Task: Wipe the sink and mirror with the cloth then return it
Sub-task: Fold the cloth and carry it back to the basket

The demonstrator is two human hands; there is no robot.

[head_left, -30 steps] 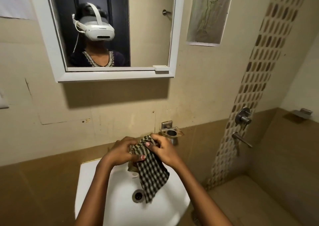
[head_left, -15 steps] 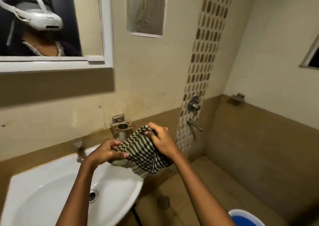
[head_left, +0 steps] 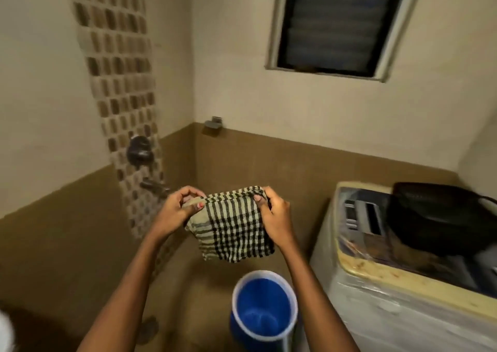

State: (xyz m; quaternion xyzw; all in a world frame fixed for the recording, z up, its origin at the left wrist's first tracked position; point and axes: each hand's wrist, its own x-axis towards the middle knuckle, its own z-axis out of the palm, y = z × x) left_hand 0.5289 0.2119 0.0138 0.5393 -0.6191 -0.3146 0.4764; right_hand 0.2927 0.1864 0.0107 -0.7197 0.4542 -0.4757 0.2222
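A black-and-cream checked cloth (head_left: pixel 235 228) hangs folded in the air in front of me, over the brown floor. My left hand (head_left: pixel 178 209) pinches its upper left corner. My right hand (head_left: pixel 274 214) grips its upper right corner, so the top edge is stretched flat between them. Only a white sliver of the sink (head_left: pixel 5 333) shows at the bottom left edge. The mirror is out of view.
A blue bucket (head_left: pixel 262 311) stands on the floor just below the cloth. A washing machine (head_left: pixel 390 298) with a black bag (head_left: pixel 441 217) on top fills the right side. A wall tap (head_left: pixel 154 186) sits left of my hands, and a dark window (head_left: pixel 341 23) is above.
My view has swung right, away from the sink and mirror, toward the corner with the bucket and washing machine. The cloth, bunched before, is now spread flat between both hands.
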